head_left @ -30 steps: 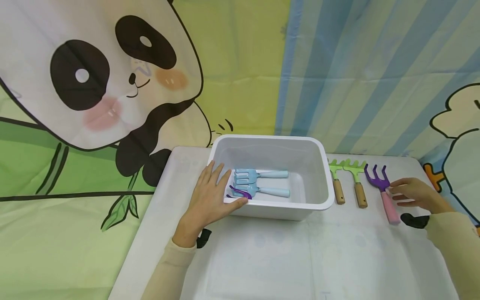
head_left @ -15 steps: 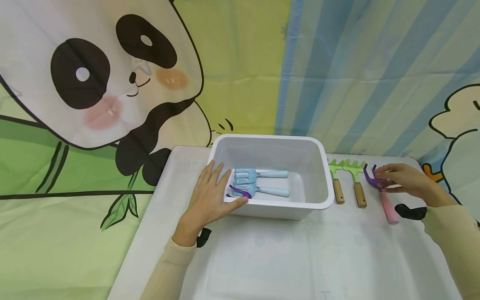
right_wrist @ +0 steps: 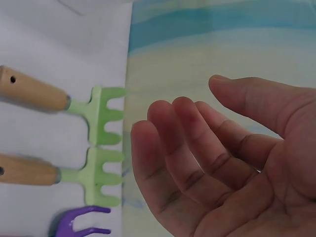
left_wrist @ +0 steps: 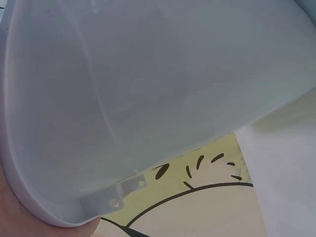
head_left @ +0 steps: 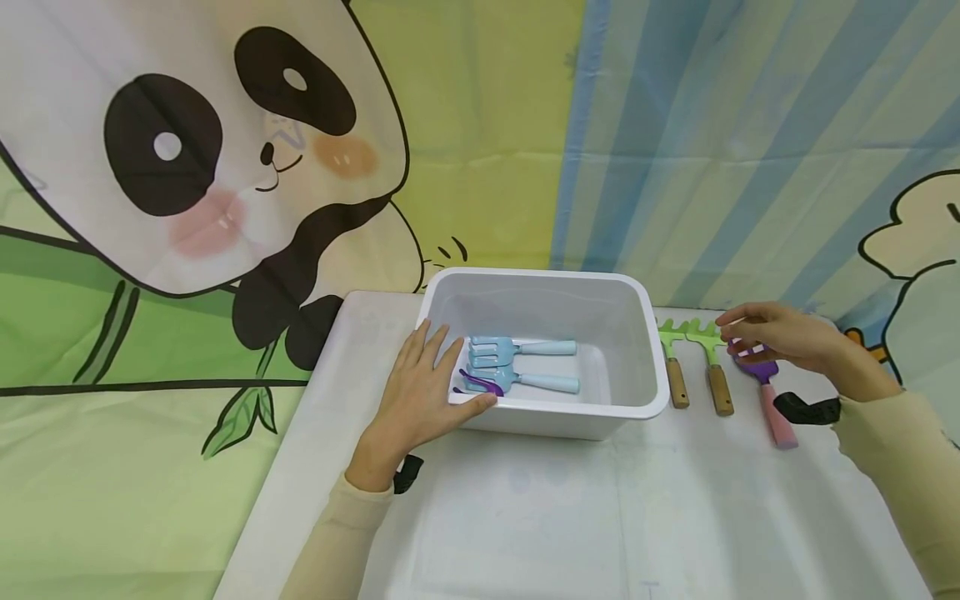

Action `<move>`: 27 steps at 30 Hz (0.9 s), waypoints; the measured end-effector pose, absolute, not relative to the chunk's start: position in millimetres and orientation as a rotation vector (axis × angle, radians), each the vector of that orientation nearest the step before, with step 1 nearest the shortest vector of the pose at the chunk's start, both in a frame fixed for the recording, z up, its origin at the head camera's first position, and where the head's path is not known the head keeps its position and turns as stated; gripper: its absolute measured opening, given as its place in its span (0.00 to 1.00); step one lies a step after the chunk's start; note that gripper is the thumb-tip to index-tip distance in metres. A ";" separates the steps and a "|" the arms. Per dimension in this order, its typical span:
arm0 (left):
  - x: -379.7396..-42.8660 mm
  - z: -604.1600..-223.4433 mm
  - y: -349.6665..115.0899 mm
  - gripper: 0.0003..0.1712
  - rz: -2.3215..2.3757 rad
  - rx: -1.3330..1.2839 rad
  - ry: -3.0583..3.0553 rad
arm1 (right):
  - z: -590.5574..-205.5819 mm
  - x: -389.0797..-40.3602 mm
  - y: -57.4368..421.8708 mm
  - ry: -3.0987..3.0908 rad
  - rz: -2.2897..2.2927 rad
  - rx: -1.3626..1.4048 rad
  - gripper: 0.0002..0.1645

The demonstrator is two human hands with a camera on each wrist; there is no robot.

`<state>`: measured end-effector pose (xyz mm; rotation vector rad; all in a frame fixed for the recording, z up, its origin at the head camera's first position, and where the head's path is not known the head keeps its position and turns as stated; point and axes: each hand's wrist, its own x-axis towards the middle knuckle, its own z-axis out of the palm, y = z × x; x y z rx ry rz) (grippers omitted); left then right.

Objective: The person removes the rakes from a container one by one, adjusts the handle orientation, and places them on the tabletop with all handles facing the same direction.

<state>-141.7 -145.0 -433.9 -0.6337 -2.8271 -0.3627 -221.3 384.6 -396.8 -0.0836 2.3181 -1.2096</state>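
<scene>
My left hand (head_left: 408,408) lies over the front left corner of a white plastic bin (head_left: 585,411), fingers spread along its rim. The left wrist view is filled mostly by the bin's outer wall (left_wrist: 133,89). Above the table at the right, my right hand (head_left: 787,340) has bent, relaxed fingers and holds nothing. Below it lies a hand fork with a purple head and pink handle (head_left: 780,421), its tines partly covered by the fingers. Left of that are two light green hand rakes with wooden handles, the nearer rake (head_left: 720,392) and the farther rake (head_left: 677,383).
Inside the bin lie two light blue hand forks, an upper fork (head_left: 549,347) and a lower fork (head_left: 551,383), plus purple tines (head_left: 491,388) partly hidden by the front wall. A printed cloth backdrop (head_left: 495,150) hangs behind the white table (head_left: 525,517).
My right hand has moved left and slightly up, from beside the purple and pink fork to above its tines, near the green rakes. My left hand has stayed on the bin.
</scene>
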 end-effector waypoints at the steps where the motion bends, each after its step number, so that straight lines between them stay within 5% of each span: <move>1: -141.8 -433.8 -145.0 0.61 -0.362 -0.634 -2.828 | -393.3 -221.3 381.6 2.321 -1.209 -0.103 0.30; 27: -141.9 -433.7 -145.3 0.61 -0.364 -0.631 -2.833 | -315.7 -237.8 259.0 2.289 -1.124 -0.478 0.26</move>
